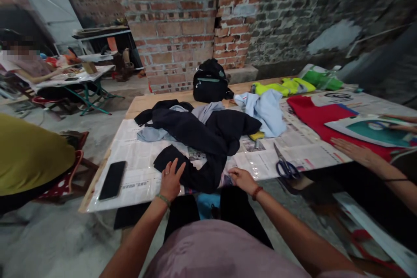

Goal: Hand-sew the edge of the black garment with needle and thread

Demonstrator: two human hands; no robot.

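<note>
A rumpled dark navy garment lies on the newspaper-covered table in front of me. My left hand rests with fingers spread on the near end of its dark cloth, at the left. Close to the table's front edge, just right of that cloth, my right hand has its fingers curled into a pinch. Whatever they hold, if anything, is too small to make out. Light blue-grey cloth shows beneath the navy garment. Scissors with dark blue handles lie to the right of my right hand.
A black phone lies at the left. Behind are a black bag, a pale blue garment and a yellow vest. At the right a co-worker's hands are at red cloth beside a teal-and-white iron.
</note>
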